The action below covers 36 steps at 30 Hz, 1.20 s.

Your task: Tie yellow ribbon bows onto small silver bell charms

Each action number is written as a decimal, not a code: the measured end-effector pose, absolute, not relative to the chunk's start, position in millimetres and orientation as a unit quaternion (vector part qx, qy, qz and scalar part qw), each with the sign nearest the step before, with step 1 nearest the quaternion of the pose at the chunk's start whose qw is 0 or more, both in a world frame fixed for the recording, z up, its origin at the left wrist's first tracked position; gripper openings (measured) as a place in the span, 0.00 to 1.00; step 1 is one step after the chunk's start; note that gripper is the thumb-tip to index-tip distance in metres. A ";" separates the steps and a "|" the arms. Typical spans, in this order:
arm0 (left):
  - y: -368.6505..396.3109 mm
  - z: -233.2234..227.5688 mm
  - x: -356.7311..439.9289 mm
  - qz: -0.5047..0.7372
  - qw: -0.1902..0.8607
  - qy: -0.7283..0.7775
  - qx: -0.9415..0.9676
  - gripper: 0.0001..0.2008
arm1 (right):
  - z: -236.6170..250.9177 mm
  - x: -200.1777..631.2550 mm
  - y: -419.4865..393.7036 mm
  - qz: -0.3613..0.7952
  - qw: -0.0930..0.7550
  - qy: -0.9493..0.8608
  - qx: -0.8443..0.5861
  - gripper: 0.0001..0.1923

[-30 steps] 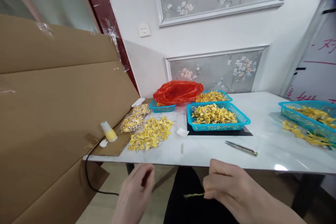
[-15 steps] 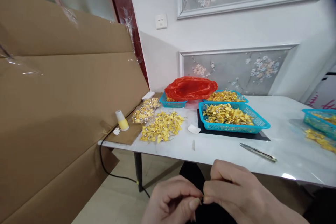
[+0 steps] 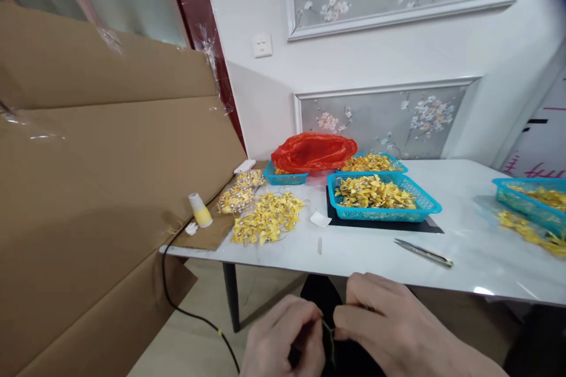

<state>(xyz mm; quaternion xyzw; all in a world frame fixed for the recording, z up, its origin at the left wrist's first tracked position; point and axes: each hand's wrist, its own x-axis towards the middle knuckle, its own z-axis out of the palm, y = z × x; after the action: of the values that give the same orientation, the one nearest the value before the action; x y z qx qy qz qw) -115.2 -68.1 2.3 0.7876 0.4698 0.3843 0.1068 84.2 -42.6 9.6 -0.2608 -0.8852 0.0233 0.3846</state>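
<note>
Below the table's front edge, over dark-clothed legs, my left hand and my right hand are close together with fingers pinched. A thin yellowish-green cord runs between the fingertips, and a loose bit hangs below. Whatever else sits inside the left fingers is hidden. Straight ahead on the table lies a loose pile of yellow ribbon-like pieces with small silvery beads and cords. Thread snips rest near the front edge, beyond my right hand.
A blue basket of yellow pieces stands on a black mat, with more baskets behind and at right. A red plastic bag covers one. A thread cone, bagged pieces and a cardboard wall are at left.
My hands have drawn slightly apart, so a short stretch of cord now shows between them. The whole view has shifted a little; the things on the table stay put.
</note>
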 end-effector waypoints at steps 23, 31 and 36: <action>10.2 -2.5 -317.6 0.445 -0.027 0.722 0.529 0.09 | -25.8 104.4 -31.2 0.167 0.432 -0.814 -0.351 0.11; 104.0 36.2 -329.7 0.400 -0.057 0.801 0.441 0.16 | -24.7 127.6 -12.2 0.175 0.475 -0.755 -0.417 0.11; 133.3 39.9 -326.1 0.376 -0.036 0.814 0.442 0.16 | -24.5 154.0 11.3 0.261 0.521 -0.634 -0.509 0.14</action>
<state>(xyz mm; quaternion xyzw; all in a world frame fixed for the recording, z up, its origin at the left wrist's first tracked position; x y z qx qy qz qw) -326.1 133.3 39.9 0.4422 0.8136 0.3758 -0.0358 154.0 11.3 -24.5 -0.5085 -0.6337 0.2608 0.5213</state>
